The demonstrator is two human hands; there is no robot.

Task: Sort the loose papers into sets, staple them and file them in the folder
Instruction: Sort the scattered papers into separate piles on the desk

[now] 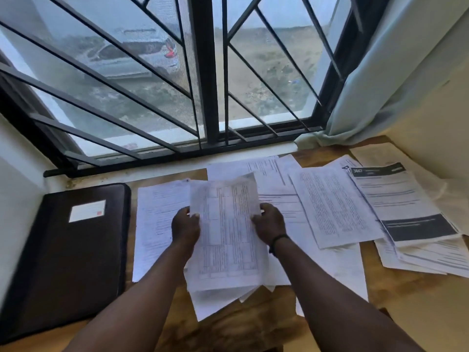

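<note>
A small stack of papers (225, 235) is being held up off the worktop (253, 326), near the middle of its front half, with its long axis running away from the person toward the window (177, 85). The top sheet is showing a printed table, and a few uneven sheet corners are sticking out below it toward the front edge.

The left hand (185, 228) is gripping the stack's left edge and the right hand (270, 223) is gripping its right edge, each about halfway along the length, thumbs on top. Both forearms are reaching forward roughly side by side, so neither hand is nearer; a dark band is sitting on the right wrist.

More loose papers (335, 207) are lying spread over the back and right of the worktop, overlapping one another, and one printed sheet (157, 224) is lying just left of the held stack. The closed dark folder (73, 250) is lying at the left edge, nearer the left hand. No stapler is showing.

Judging by this, the sorting is not finished, and any filing move would be going leftward.
</note>
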